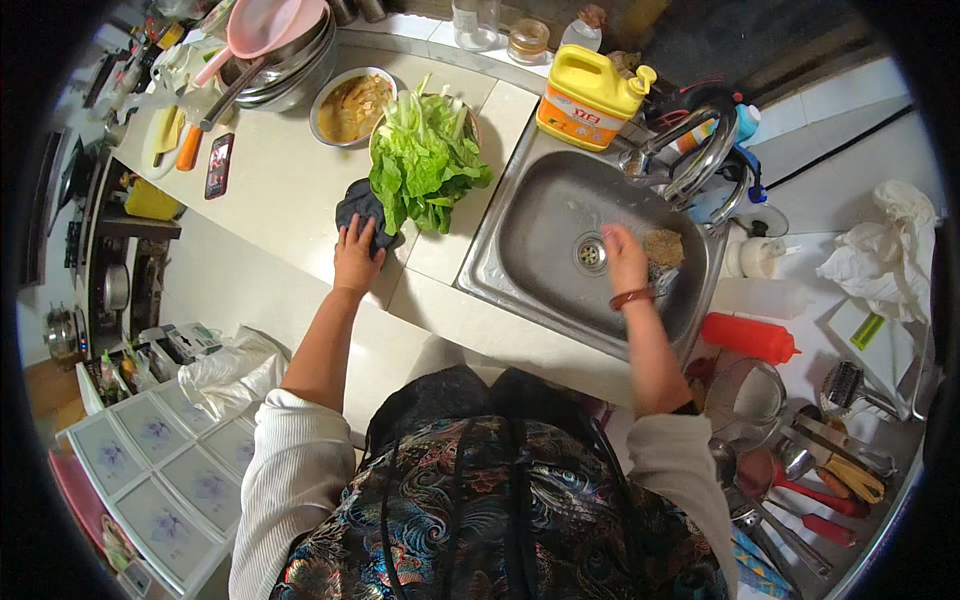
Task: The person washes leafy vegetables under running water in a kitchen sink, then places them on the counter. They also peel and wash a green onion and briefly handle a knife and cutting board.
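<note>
My left hand (358,255) bears down on a bunched dark cloth (360,201) on the tiled counter, its fingers spread over the near side. Just beyond the cloth, a large bunch of leafy green lettuce (427,157) spills over the rim of a bowl that it mostly hides. My right hand (625,259), blurred and with a reddish-brown bangle at the wrist, hovers over the stainless steel sink (547,225), right of the drain (590,253). Its fingers are not clear enough to show a grip. A brown scouring pad (664,247) lies in the sink beside it.
A chrome faucet (705,150) and a yellow detergent jug (592,97) stand behind the sink. Left of the lettuce are a bowl of food in broth (354,106), stacked metal bowls (292,79), a phone (218,166) and an orange-handled knife (189,148). Utensils and a red squeeze bottle (750,337) crowd the right.
</note>
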`<move>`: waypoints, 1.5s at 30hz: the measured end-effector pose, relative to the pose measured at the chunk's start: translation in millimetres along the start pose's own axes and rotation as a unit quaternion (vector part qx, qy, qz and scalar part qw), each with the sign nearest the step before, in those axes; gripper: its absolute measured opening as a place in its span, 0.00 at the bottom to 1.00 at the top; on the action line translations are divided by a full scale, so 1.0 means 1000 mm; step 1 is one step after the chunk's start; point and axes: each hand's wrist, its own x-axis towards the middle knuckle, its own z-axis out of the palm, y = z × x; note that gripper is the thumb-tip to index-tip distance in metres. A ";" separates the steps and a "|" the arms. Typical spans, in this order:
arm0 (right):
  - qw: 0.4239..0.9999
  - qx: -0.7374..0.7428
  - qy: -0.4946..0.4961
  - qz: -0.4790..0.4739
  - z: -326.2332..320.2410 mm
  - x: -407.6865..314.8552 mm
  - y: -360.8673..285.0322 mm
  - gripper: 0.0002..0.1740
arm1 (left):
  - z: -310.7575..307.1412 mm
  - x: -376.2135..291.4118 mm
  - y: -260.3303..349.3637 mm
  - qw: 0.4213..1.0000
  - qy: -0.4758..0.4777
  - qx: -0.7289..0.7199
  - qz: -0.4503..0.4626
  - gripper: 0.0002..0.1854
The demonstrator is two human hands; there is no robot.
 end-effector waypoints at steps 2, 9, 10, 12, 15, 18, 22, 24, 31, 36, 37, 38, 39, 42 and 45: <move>0.998 0.010 -0.048 0.026 0.008 -0.036 -0.022 0.09 | 0.014 -0.007 0.013 0.999 -0.025 0.027 0.016 0.35; 0.985 0.086 -0.152 0.009 0.062 -0.116 -0.049 0.10 | 0.029 -0.077 0.129 0.972 -0.129 0.019 0.195 0.31; 0.980 0.105 -0.165 0.036 0.063 -0.119 -0.059 0.13 | 0.030 -0.073 0.142 0.964 -0.156 0.016 0.213 0.31; 0.985 0.082 -0.153 0.018 0.061 -0.122 -0.072 0.22 | 0.039 -0.064 0.163 0.949 -0.195 -0.001 0.249 0.30; 0.991 -0.014 -0.111 -0.074 0.068 -0.122 -0.081 0.37 | 0.039 -0.056 0.177 0.900 -0.230 -0.131 0.347 0.30; 0.985 -0.056 -0.153 -0.055 0.096 -0.128 -0.075 0.48 | 0.037 -0.063 0.163 0.900 -0.272 -0.204 0.273 0.31; 0.968 -0.102 -0.180 -0.138 0.130 -0.143 -0.099 0.51 | 0.018 -0.080 0.113 0.902 -0.240 -0.213 0.289 0.30; 0.951 -0.094 -0.236 -0.177 0.141 -0.146 -0.119 0.52 | -0.003 -0.086 0.082 0.904 -0.258 -0.225 0.256 0.28; 0.890 -0.133 -0.323 -0.293 0.243 -0.103 -0.210 0.46 | -0.071 -0.112 -0.040 0.939 -0.158 -0.298 0.073 0.23; 0.883 -0.125 -0.303 -0.335 0.361 -0.056 -0.295 0.45 | -0.103 -0.131 -0.153 0.965 -0.062 -0.256 -0.009 0.21; 0.877 -0.135 -0.297 -0.352 0.383 -0.044 -0.312 0.45 | -0.110 -0.135 -0.173 0.971 -0.045 -0.234 -0.028 0.20; 0.875 -0.154 -0.277 -0.367 0.406 -0.030 -0.326 0.45 | -0.113 -0.141 -0.191 0.971 -0.023 -0.233 -0.046 0.19; 0.876 -0.172 -0.246 -0.379 0.430 -0.015 -0.335 0.43 | -0.116 -0.148 -0.208 0.971 -0.013 -0.228 -0.067 0.18; 0.901 -0.218 -0.191 -0.322 0.462 0.025 -0.367 0.38 | -0.126 -0.169 -0.245 0.967 -0.012 -0.226 -0.118 0.16; 0.923 -0.198 -0.161 -0.287 0.459 0.041 -0.364 0.35 | -0.132 -0.177 -0.271 0.969 -0.009 -0.218 -0.119 0.14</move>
